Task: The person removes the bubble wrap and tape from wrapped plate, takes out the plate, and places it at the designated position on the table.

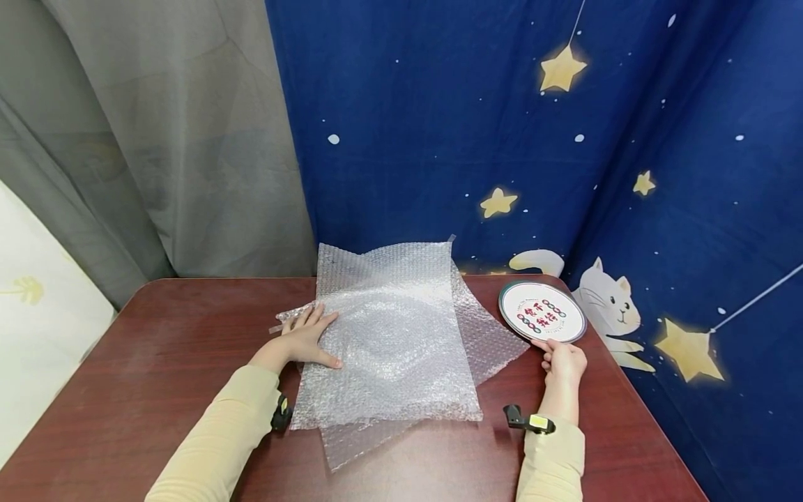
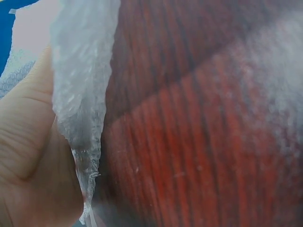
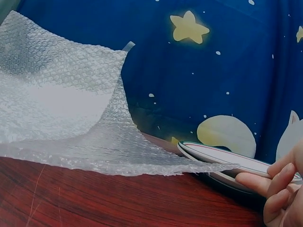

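Sheets of clear bubble wrap overlap at angles on the table, and a faint round outline shows through the upper one. My left hand rests on the left edge of the wrap with its fingers spread. In the left wrist view a crumpled wrap edge hangs beside the palm. At the right, a stack of round plates bears a white top plate with red lettering and a chain pattern. My right hand pinches the near rim of this plate, whose near side is tilted up off the one below.
A dark red wooden table lies under everything. Behind it hang a grey curtain and a blue curtain with stars and a cat. One wrap corner reaches close to the plates.
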`<state>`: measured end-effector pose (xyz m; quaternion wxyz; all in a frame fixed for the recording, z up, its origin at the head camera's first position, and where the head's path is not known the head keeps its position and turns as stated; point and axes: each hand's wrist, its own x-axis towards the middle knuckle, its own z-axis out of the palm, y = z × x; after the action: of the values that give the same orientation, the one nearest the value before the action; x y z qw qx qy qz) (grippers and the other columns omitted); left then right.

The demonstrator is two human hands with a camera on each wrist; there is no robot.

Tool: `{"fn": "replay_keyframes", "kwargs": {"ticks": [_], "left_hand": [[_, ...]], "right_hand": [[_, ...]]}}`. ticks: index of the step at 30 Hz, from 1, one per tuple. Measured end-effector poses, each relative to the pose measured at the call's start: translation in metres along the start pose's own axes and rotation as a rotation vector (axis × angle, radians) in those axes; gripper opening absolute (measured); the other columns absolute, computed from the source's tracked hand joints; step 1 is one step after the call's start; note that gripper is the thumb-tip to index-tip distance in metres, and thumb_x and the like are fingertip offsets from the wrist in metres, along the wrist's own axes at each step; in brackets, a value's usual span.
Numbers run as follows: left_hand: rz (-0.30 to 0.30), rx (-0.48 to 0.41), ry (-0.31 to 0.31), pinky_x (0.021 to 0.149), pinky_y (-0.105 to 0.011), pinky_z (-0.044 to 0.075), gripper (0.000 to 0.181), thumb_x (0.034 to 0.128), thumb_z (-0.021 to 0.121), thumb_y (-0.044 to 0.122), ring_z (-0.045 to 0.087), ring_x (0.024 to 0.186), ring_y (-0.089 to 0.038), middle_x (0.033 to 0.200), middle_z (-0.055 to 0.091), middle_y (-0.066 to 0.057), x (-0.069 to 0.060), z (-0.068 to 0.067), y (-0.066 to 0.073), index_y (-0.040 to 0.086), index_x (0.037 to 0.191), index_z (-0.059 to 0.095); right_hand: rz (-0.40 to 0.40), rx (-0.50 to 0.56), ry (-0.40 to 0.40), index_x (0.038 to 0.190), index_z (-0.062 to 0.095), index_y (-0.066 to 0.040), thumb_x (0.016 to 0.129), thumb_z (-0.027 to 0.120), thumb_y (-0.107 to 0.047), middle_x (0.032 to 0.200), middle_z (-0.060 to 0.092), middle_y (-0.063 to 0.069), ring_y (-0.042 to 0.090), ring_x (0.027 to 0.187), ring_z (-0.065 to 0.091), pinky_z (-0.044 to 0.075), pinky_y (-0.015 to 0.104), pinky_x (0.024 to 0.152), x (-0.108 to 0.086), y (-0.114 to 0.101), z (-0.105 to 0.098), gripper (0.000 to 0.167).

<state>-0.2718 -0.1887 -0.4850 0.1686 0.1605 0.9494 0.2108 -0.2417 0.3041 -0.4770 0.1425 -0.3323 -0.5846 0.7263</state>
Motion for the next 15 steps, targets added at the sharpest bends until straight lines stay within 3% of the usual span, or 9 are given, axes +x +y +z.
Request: {"fn": "replay_keyframes", "kwargs": {"ticks": [8, 15], "left_hand": [[0.007, -0.006, 0.003, 0.104, -0.067, -0.002, 0.117, 0.0651, 0.076, 0.066, -0.004, 0.140, -0.046, 0.157, -0.001, -0.023, -0.0018, -0.0006, 0.0012, 0.012, 0.154, 0.021], [0.009, -0.011, 0.008, 0.104, -0.066, -0.002, 0.117, 0.0651, 0.076, 0.066, -0.005, 0.140, -0.045, 0.157, -0.002, -0.023, -0.0018, -0.0001, 0.0011, 0.012, 0.154, 0.021]], "right_hand": [[0.022, 0.052, -0.022, 0.091, 0.053, 0.000, 0.096, 0.052, -0.004, 0.057, 0.066, 0.000, 0.002, 0.040, 0.040, 0.031, 0.014, 0.039, 0.0003, 0.0011, 0.0006, 0.007], [0.044, 0.085, 0.013, 0.090, 0.058, 0.001, 0.095, 0.055, -0.003, 0.056, 0.066, 0.001, 0.001, 0.039, 0.040, 0.032, 0.014, 0.039, -0.0006, 0.0011, 0.0018, 0.007]]}}
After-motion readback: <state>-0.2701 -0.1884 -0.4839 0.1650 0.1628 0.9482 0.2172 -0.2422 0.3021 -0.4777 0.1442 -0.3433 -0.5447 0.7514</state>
